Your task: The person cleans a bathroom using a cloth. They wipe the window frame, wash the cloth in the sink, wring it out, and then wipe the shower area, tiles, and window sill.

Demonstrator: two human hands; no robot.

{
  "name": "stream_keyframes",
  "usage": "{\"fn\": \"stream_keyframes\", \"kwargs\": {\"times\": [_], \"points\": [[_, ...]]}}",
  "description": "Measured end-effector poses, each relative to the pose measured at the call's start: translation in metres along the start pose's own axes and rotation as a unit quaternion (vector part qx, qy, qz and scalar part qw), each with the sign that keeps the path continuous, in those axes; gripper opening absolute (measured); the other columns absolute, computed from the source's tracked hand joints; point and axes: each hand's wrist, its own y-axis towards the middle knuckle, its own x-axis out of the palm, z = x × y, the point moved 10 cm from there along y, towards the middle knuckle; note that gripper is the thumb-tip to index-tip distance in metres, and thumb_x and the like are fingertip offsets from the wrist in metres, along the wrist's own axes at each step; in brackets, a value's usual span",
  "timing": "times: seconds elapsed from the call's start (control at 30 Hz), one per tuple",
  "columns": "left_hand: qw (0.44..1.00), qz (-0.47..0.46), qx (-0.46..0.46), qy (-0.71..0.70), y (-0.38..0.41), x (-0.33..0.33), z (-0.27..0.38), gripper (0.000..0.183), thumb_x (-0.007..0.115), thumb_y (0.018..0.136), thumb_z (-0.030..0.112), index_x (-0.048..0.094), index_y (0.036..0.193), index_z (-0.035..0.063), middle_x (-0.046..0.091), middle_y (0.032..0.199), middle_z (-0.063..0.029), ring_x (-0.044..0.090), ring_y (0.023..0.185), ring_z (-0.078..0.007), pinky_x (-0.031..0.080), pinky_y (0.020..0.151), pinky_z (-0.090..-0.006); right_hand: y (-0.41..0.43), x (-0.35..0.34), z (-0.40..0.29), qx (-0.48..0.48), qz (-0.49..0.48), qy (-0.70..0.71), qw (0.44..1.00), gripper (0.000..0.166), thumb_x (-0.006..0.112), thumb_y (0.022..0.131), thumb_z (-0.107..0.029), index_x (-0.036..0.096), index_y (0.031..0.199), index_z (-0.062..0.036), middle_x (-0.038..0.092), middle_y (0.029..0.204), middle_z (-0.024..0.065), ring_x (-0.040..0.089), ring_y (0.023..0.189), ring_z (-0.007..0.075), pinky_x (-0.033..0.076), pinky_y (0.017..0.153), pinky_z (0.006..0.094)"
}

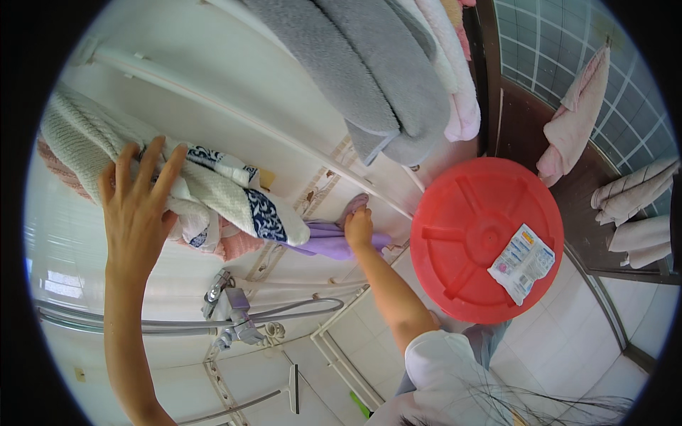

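Note:
My left hand (pixel 136 197) lies over a white patterned towel (pixel 218 186) with dark blue ends, its fingers spread on the cloth and its thumb at the lower edge, partly hidden. Salmon cloth (pixel 237 242) shows below this towel. Toward the middle, my right hand (pixel 358 226) is closed around a small mauve cloth (pixel 354 204), near the tiled wall. Purple cloth (pixel 325 239) hangs behind and beside that hand; whether the fingers hold it too, I cannot tell. A pale ribbed towel (pixel 80 125) lies left of my left hand.
A red round plastic lid (pixel 479 229) bears a printed packet (pixel 524 263). Grey towels (pixel 373 80) hang above. Shower fittings (pixel 237 314) with hoses stand out below the towels. A long white rail (pixel 256 128) crosses the wall; a pink towel (pixel 578 112) hangs at right.

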Motion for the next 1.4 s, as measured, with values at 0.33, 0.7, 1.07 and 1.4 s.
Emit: {"fn": "stream_keyframes", "kwargs": {"times": [0.33, 0.7, 1.07, 1.4], "points": [[0.999, -0.008, -0.049, 0.006, 0.027, 0.015, 0.020, 0.061, 0.075, 0.064, 0.035, 0.059, 0.119, 0.0128, 0.040, 0.142, -0.0038, 0.037, 0.126, -0.0271, 0.026, 0.102, -0.0439, 0.009, -0.134, -0.017, -0.069, 0.105, 0.071, 0.990, 0.032, 0.060, 0.083, -0.009, 0.052, 0.114, -0.0016, 0.056, 0.109, 0.0252, 0.058, 0.096, 0.0405, 0.047, 0.079, 0.0437], [0.997, -0.034, 0.073, 0.017, 0.104, 0.035, 0.074, 0.068, 0.073, 0.070, 0.029, 0.049, 0.130, 0.0093, 0.040, 0.140, -0.0178, 0.031, 0.135, -0.0317, 0.019, 0.114, -0.0480, 0.080, -0.096, -0.041, -0.199, 0.086, 0.064, 0.974, 0.024, 0.059, 0.075, 0.000, 0.061, 0.099, -0.0051, 0.062, 0.086, 0.0164, 0.061, 0.075, 0.0372, 0.049, 0.066, 0.0448], [0.994, -0.095, 0.043, -0.026, 0.121, 0.048, 0.091, 0.073, 0.083, 0.055, 0.025, 0.057, 0.119, 0.0035, 0.046, 0.130, -0.0268, 0.033, 0.131, -0.0410, 0.019, 0.115, -0.0456, 0.076, -0.092, -0.042, -0.151, 0.125, 0.120, 0.973, 0.021, 0.063, 0.075, -0.004, 0.060, 0.096, -0.0034, 0.057, 0.090, 0.0176, 0.060, 0.080, 0.0377, 0.049, 0.069, 0.0439], [0.999, -0.040, 0.032, 0.006, 0.123, 0.063, 0.086, 0.062, 0.076, 0.062, 0.011, 0.054, 0.119, 0.0027, 0.044, 0.131, -0.0235, 0.037, 0.125, -0.0468, 0.033, 0.107, -0.0502, 0.117, -0.074, 0.162, 0.098, 0.171, -0.027, 0.980, 0.012, 0.060, 0.082, -0.010, 0.060, 0.084, 0.0011, 0.056, 0.076, 0.0168, 0.057, 0.071, 0.0390, 0.047, 0.065, 0.0452]]}}
